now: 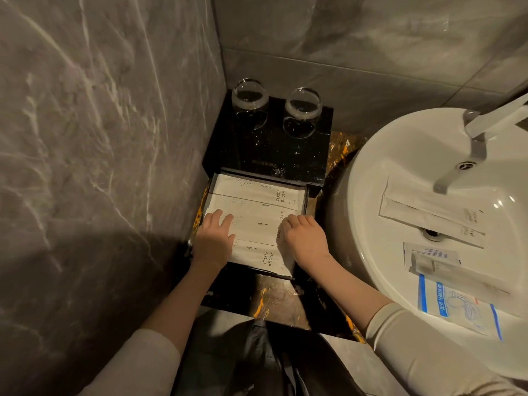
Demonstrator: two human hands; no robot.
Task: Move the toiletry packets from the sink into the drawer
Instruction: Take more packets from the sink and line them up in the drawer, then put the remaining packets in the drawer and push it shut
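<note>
In the drawer (305,201) left of the sink (371,178): four packets laid, several still in the basin.

Beside the sink, the drawer stands pulled out with four white packets (257,192) lying side by side and filling it nearly wall to wall; the left hand (214,238) lies flat with straight fingers on their left ends, while the right hand (304,238) rests on their right ends with fingers bent, gripping nothing that I can see. Inside the sink, two long white packets (431,215) and clear and blue-printed sachets (457,304) remain, so I judge the task roughly half done. Open room in the drawer looks scant; the wall (100,138) crowds its far side from the sink, and two glasses (303,110) stand behind it.
</note>
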